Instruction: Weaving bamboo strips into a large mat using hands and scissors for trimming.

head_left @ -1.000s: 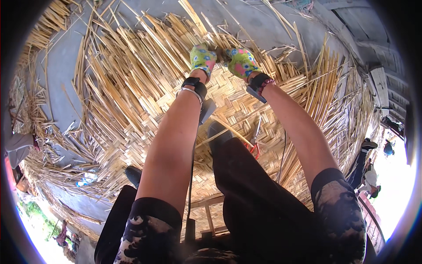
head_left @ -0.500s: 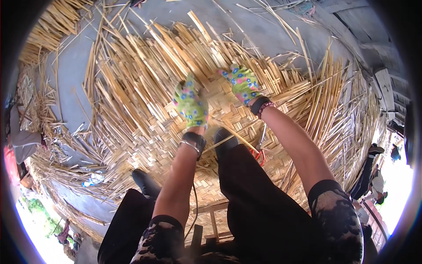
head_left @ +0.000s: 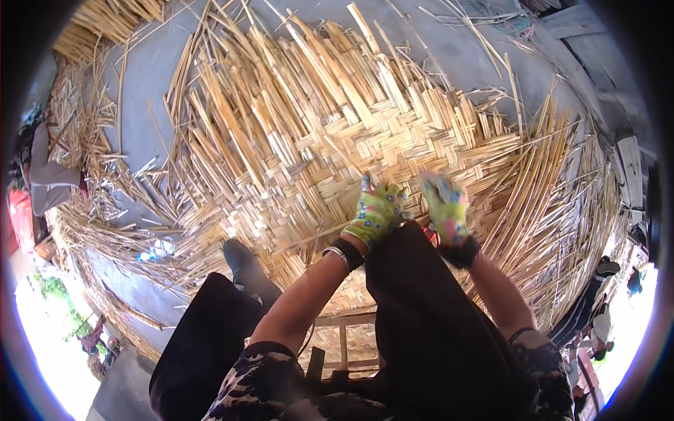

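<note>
Both my hands wear light green gloves with blue and pink flowers. My left hand point(head_left: 379, 214) is low over the woven reed mat point(head_left: 400, 144), just above my knee, its fingers apart and partly bent. A thin reed strip point(head_left: 309, 238) runs across the mat toward its wrist; whether they touch cannot be told. My right hand point(head_left: 446, 210) is to the right of the knee, smeared by motion, so its fingers are unclear. Something red point(head_left: 430, 236) shows behind it. Flattened reeds point(head_left: 246, 119) fan out unwoven from the mat's far and left edges.
My left shoe point(head_left: 242, 263) rests on the mat. A bundle of reeds point(head_left: 112, 28) lies at the far left on the grey floor point(head_left: 144, 105). A crumpled clear plastic item point(head_left: 158, 249) is at the left. Other people sit at both sides, one in grey trousers point(head_left: 53, 175).
Both hands have come back from the far reeds toward my knee, the left one also moving right. The view has shifted, and the red-handled tool is now mostly hidden.
</note>
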The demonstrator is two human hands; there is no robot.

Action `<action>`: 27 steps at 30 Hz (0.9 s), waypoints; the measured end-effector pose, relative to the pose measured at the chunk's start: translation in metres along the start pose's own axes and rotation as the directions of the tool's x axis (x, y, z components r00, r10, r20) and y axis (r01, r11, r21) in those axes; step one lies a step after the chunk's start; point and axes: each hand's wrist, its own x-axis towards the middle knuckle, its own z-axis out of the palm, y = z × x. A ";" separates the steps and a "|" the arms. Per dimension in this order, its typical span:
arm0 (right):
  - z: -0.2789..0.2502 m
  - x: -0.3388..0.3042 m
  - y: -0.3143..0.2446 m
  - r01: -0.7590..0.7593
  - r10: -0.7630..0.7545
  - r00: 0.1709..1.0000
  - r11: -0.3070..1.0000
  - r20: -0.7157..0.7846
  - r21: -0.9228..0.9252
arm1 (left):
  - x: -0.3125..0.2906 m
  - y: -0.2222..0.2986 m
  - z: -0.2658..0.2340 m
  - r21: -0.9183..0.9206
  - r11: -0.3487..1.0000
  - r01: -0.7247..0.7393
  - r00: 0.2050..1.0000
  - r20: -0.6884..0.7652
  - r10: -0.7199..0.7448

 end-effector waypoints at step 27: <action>0.022 -0.079 -0.004 -0.261 0.132 0.964 0.634 0.231 0.728 | -0.132 -0.018 0.004 -0.409 0.881 0.239 0.907 -0.229 -0.352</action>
